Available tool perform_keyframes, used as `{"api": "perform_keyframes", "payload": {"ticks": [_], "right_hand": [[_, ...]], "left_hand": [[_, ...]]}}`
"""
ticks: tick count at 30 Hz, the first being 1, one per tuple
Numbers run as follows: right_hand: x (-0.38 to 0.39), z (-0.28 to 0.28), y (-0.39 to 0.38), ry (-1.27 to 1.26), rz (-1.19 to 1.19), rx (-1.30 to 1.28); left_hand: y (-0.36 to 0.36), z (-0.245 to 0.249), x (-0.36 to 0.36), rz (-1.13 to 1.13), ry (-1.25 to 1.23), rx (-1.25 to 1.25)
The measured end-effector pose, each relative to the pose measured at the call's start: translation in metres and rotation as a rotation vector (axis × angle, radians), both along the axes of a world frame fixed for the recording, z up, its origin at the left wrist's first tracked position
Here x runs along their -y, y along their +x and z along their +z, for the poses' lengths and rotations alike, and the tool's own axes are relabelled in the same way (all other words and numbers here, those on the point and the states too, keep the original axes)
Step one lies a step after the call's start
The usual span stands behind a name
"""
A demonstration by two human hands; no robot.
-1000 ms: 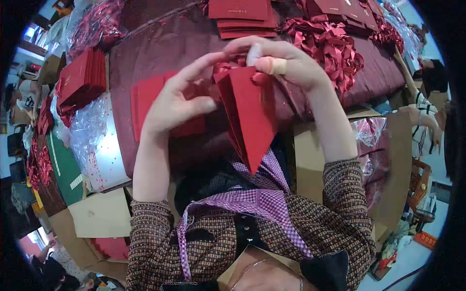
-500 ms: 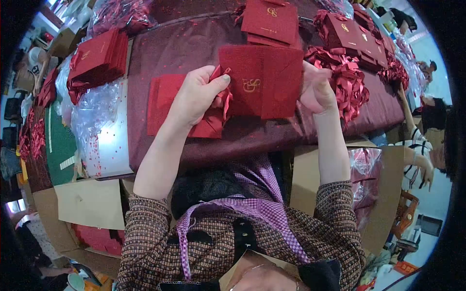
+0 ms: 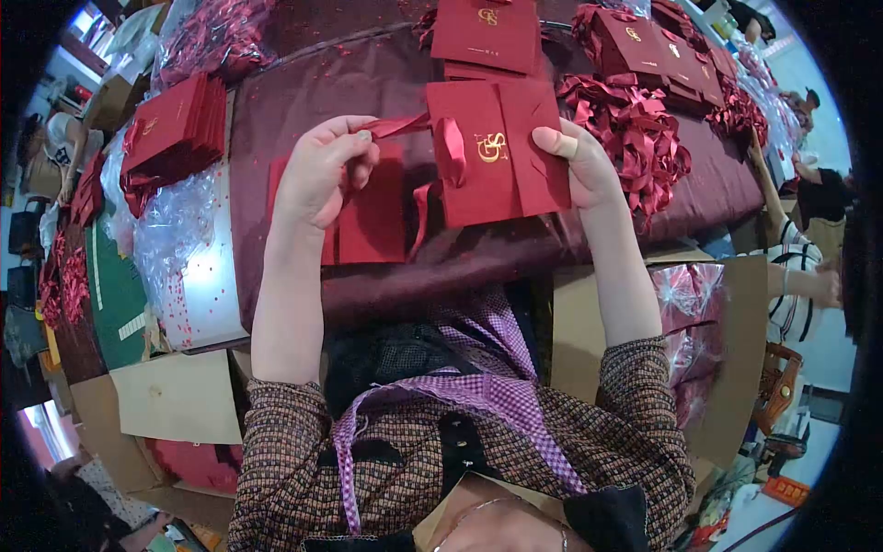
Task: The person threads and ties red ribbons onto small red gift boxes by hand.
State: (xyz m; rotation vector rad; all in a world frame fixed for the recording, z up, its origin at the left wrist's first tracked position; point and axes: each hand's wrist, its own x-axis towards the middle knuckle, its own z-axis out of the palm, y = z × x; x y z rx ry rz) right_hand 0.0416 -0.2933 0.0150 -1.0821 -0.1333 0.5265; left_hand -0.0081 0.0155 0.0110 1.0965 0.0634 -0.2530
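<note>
My right hand point(image 3: 578, 158) grips the right edge of a red folded card point(image 3: 504, 152) with a gold emblem, held flat above the table. A red ribbon point(image 3: 397, 125) runs from the card's left side to my left hand point(image 3: 322, 170), which pinches its end and holds it taut. A loop of the same ribbon hangs over the card's front. Under my left hand lies a flat stack of plain red cards point(image 3: 368, 221) on the dark red tablecloth point(image 3: 276, 101).
More red cards are stacked at the back point(image 3: 487, 35), far left point(image 3: 170, 129) and back right point(image 3: 662, 51). A heap of red ribbons point(image 3: 635, 124) lies right of my hand. Clear plastic wrap point(image 3: 175, 230) covers the left. Cardboard boxes point(image 3: 175, 396) stand below. Other people sit at right point(image 3: 809, 276).
The card was first held on edge with both hands close, then turned face up. My left hand has now pulled the ribbon out to the left, away from the card.
</note>
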Motion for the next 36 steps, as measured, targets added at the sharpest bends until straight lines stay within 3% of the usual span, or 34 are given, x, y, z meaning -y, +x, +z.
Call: {"api": "perform_keyframes", "payload": {"ticks": [2,3,5,6,8,9,12,14,18,21,24,27,28,31,33,34,36], "right_hand": [[0.004,-0.003,0.003,-0.004,-0.030,-0.003],[0.005,-0.004,0.005,0.033,-0.014,-0.015],[0.006,-0.004,0.006,0.071,0.003,-0.026],[0.006,-0.004,0.006,0.059,-0.011,-0.027],[0.005,-0.006,0.007,0.046,-0.027,-0.029],[0.004,-0.009,0.008,0.072,-0.029,-0.038],[-0.001,-0.011,0.009,0.100,-0.017,-0.059],[-0.003,-0.009,0.007,0.094,-0.003,-0.070],[-0.007,-0.004,-0.003,0.034,-0.065,-0.074],[-0.002,-0.008,-0.003,-0.023,-0.081,-0.068],[0.010,0.010,0.004,-0.117,-0.074,-0.049],[0.017,0.072,0.018,-0.352,-0.335,0.160],[0.027,0.085,0.031,-0.309,-0.306,0.290],[0.015,0.122,0.072,-0.228,-0.529,0.770],[0.003,0.134,0.096,-0.720,-0.762,1.163],[-0.006,0.134,0.107,-1.131,-0.951,1.311],[-0.033,0.121,0.119,-0.897,-0.751,1.353]], "left_hand": [[-0.003,0.001,0.014,0.120,0.424,0.176],[-0.004,0.002,0.019,0.118,0.424,0.177],[-0.006,0.003,0.027,0.384,0.998,0.733],[-0.007,0.008,0.029,0.431,1.035,0.825],[-0.007,0.007,0.025,0.207,0.907,0.896],[-0.010,0.010,0.027,0.110,0.958,0.920],[-0.015,0.006,0.038,0.077,0.907,0.915],[-0.013,0.007,0.033,-0.047,0.981,0.780],[-0.011,0.004,0.029,0.019,0.662,0.635],[-0.010,0.001,0.025,-0.093,0.691,0.496],[-0.008,-0.004,0.024,0.069,0.755,0.550],[-0.009,0.007,0.023,0.185,0.538,0.310],[-0.009,0.007,0.024,0.183,0.538,0.315],[-0.007,0.005,0.023,0.244,0.514,0.305],[-0.006,0.001,0.019,0.295,0.380,0.233],[-0.005,0.005,0.019,0.343,0.389,0.186],[-0.002,-0.002,0.014,0.442,0.334,0.271]]}}
